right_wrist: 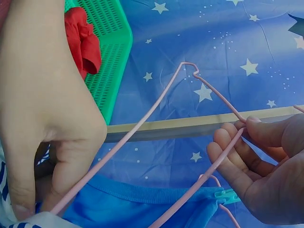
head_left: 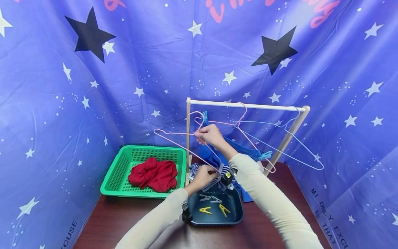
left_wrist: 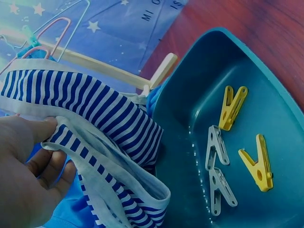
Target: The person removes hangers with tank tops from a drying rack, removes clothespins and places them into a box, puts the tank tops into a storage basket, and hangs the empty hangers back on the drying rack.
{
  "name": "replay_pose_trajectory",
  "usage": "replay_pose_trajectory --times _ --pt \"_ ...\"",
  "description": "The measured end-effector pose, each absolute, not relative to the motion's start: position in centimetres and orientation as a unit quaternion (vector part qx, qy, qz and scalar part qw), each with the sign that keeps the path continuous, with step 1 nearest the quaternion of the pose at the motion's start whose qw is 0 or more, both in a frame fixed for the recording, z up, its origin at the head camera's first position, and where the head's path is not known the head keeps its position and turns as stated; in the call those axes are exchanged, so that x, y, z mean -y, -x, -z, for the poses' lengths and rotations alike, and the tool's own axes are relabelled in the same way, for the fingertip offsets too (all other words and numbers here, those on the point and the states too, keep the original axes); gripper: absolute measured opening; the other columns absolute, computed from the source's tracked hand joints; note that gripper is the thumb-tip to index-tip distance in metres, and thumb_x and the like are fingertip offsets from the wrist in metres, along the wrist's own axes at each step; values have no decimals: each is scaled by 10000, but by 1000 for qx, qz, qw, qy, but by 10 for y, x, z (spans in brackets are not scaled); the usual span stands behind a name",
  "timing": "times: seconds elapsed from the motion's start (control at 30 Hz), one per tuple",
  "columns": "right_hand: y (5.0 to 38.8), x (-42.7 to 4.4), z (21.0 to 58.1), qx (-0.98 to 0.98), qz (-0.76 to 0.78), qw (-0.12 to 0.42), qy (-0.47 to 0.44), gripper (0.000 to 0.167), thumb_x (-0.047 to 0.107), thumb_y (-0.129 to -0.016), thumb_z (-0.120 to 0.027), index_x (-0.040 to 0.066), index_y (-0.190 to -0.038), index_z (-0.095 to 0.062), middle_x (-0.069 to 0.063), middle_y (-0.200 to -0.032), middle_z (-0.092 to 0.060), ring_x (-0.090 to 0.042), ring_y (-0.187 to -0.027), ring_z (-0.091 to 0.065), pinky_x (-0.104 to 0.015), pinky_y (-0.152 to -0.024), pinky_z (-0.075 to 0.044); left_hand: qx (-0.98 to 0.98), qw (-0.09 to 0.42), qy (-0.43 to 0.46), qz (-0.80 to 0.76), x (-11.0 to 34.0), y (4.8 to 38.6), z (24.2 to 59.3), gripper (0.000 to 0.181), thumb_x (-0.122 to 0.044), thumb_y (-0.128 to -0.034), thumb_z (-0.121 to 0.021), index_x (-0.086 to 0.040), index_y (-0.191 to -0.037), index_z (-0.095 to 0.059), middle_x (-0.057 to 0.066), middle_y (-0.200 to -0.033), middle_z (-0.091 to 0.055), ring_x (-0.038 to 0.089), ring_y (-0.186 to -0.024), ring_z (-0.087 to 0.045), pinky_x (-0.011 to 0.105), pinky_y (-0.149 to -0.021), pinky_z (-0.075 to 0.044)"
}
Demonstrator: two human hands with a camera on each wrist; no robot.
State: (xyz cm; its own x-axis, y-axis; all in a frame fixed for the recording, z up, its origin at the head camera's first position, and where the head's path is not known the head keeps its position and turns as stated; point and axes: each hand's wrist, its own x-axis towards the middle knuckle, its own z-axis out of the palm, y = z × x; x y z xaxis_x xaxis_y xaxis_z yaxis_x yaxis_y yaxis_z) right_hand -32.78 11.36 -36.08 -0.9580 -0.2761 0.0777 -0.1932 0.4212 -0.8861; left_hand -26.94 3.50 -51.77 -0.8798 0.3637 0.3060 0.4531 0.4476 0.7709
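Observation:
In the head view my right hand pinches a pink hanger just below its hook, left of the rack's middle. Below it, my left hand grips a blue-and-white striped cloth near the hanger's lower end. The left wrist view has the striped cloth with its pale edge between the thumb and fingers of my left hand. From the right wrist, the pink hanger runs from my right hand down to my left hand at the cloth.
A wooden rack bears a second pink hanger with blue cloth held by blue clips, and a light blue hanger. Left stands a green basket with red cloth. A dark tray holds yellow and grey clips.

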Motion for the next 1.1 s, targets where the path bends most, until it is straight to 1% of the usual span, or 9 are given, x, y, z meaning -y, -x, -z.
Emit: replay_pose_trajectory --times 0.17,0.37,0.47,0.63,0.7,0.83,0.93,1.03,1.1 --pt "328 -112 357 -842 521 37 140 219 91 -982 -672 -113 -1012 -742 -249 -795 -737 -84 -553 -649 -360 -665 -635 845 60 232 478 -36 274 519 89 -92 -899 -755 -40 -941 -814 71 -890 -797 139 -795 -732 185 -701 -541" --pt "329 -111 353 -842 518 19 153 212 103 -983 -673 -92 -1007 -754 -192 -758 -735 -136 -602 -681 -373 -669 -633 849 77 212 478 -34 280 516 66 -88 -856 -792 -35 -883 -820 81 -850 -795 178 -791 -749 181 -674 -535" --pt "329 -111 352 -830 533 16 162 215 92 -989 -660 -101 -1030 -746 -213 -789 -739 -155 -639 -698 -372 -694 -636 847 73 206 485 -32 280 512 63 -82 -849 -801 -27 -872 -820 93 -844 -794 209 -808 -758 199 -685 -554" --pt "329 -111 351 -795 580 11 179 224 43 -992 -638 -156 -1060 -718 -241 -835 -748 -144 -672 -711 -363 -737 -638 847 61 200 490 -30 279 507 71 -78 -850 -804 -14 -877 -819 106 -842 -792 232 -808 -759 204 -691 -560" --pt "329 -111 350 -781 596 3 186 221 26 -988 -637 -172 -1053 -712 -248 -847 -750 -199 -696 -734 -375 -750 -637 847 53 198 491 -30 279 506 79 -80 -851 -804 -8 -882 -817 111 -843 -791 229 -795 -756 196 -674 -555" --pt "330 -111 351 -764 611 -26 203 212 1 -988 -623 -186 -1044 -707 -266 -861 -748 -166 -689 -735 -315 -710 -634 849 33 195 489 -30 278 506 87 -87 -859 -799 -10 -895 -817 111 -853 -793 209 -769 -749 179 -635 -534" --pt "330 -110 349 -754 622 -46 207 219 -2 -990 -620 -193 -1061 -699 -260 -853 -748 -62 -655 -702 -249 -674 -615 853 28 203 480 -32 277 508 82 -95 -865 -795 -25 -899 -821 95 -863 -796 194 -789 -747 171 -647 -526" --pt "331 -109 344 -747 629 -57 207 233 23 -991 -632 -184 -1074 -701 -238 -848 -754 -54 -665 -712 -223 -676 -609 856 30 212 470 -33 278 511 80 -109 -866 -797 -41 -898 -825 76 -861 -797 176 -804 -745 165 -665 -526" --pt "330 -109 340 -743 633 -60 211 240 32 -992 -636 -183 -1076 -702 -244 -861 -752 -71 -684 -724 -242 -702 -618 856 31 216 469 -33 280 514 81 -113 -866 -798 -41 -895 -825 75 -851 -796 155 -781 -737 168 -658 -528"
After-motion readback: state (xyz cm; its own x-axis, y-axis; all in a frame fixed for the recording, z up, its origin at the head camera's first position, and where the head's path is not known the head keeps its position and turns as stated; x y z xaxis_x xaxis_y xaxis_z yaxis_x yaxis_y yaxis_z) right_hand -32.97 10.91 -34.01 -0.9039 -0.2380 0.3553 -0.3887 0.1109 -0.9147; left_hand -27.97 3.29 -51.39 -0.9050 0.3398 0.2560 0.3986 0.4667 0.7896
